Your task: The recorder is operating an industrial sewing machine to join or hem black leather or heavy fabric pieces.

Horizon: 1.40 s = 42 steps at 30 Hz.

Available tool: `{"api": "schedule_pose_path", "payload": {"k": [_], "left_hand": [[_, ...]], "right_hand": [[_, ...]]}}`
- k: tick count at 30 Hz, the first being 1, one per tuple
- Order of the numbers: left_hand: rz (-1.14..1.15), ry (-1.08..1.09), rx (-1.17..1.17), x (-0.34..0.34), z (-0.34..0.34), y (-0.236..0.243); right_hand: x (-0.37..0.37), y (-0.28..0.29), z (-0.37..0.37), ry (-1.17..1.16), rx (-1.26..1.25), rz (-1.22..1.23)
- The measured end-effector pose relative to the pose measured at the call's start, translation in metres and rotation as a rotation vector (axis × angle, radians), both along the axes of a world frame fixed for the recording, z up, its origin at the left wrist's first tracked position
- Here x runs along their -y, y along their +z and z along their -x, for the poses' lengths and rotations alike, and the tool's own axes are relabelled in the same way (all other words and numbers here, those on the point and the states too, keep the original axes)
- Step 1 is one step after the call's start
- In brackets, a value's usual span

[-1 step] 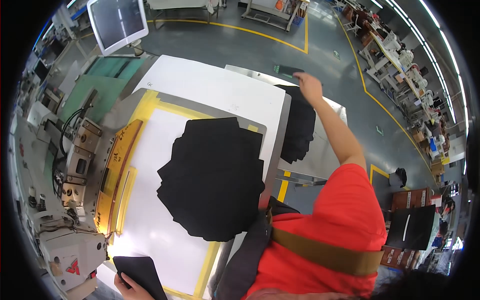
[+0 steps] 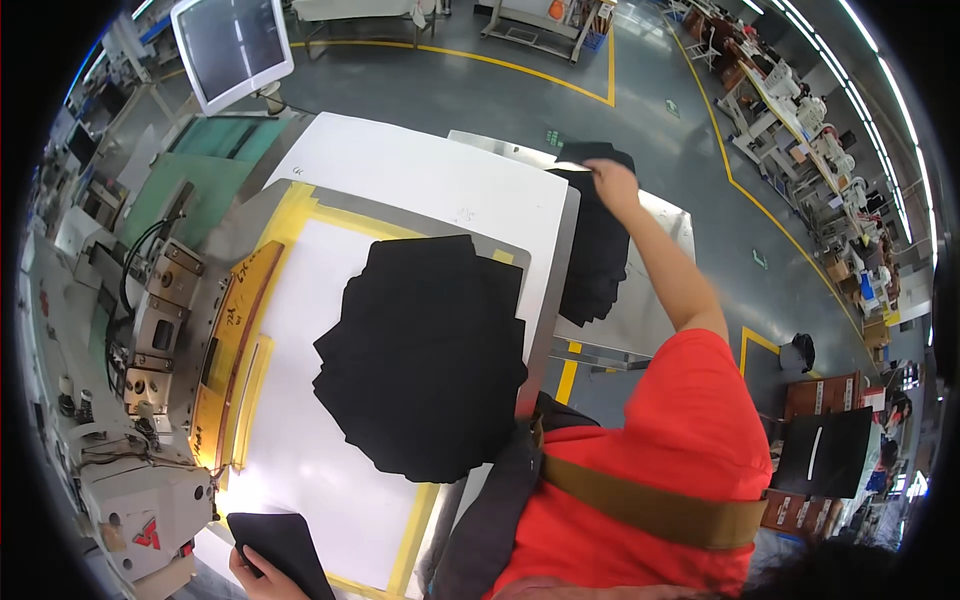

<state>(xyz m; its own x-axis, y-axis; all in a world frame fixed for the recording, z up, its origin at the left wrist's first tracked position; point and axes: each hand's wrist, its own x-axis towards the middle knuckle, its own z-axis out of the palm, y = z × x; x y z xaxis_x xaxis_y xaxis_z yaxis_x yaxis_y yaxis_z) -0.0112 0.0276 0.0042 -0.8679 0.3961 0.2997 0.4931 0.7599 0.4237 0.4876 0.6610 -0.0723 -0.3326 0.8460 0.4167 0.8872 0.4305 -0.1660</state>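
Observation:
My left hand grips a black fabric piece at the near left, thumb on top. The piece lies over the near left part of the white work plate. Far right, my right hand is pinched on the edge of another dark fabric piece. This piece is over the far end of a pile of black fabric pieces on the metal side table. A fanned heap of black fabric pieces rests mid-plate, with neither hand on it.
A sewing machine head and metal fittings stand along the left. A yellow strip guide runs beside them. Beyond the plate are a white board and a monitor. The metal side table is at right.
My right hand has shifted slightly nearer. The dark piece in it, blurred and thin before, now shows broader over the pile's far end. My left hand has stayed put.

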Motion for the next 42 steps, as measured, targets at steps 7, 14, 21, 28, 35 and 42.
{"api": "schedule_pose_path", "payload": {"k": [7,14,21,28,35,42], "left_hand": [[-0.052,0.038,0.074,-0.016,-0.016,0.020],[0.115,-0.199,-0.467,-0.047,-0.043,0.047],[0.164,-0.691,0.061,-0.141,-0.145,0.056],[0.101,-0.663,0.086,-0.199,-0.165,0.040],[0.128,-0.585,0.191,-0.219,-0.155,0.039],[0.094,-0.571,0.196,-0.211,-0.155,0.035]], "right_hand": [[0.022,-0.004,-0.011,-0.188,0.096,0.266],[0.085,0.125,0.159,0.579,-0.337,0.626],[0.159,0.125,0.244,0.778,0.309,0.522],[0.183,0.131,0.230,0.825,0.357,0.578],[0.139,0.117,0.268,1.024,0.198,0.468],[0.151,0.149,0.281,0.956,0.578,0.662]]}}
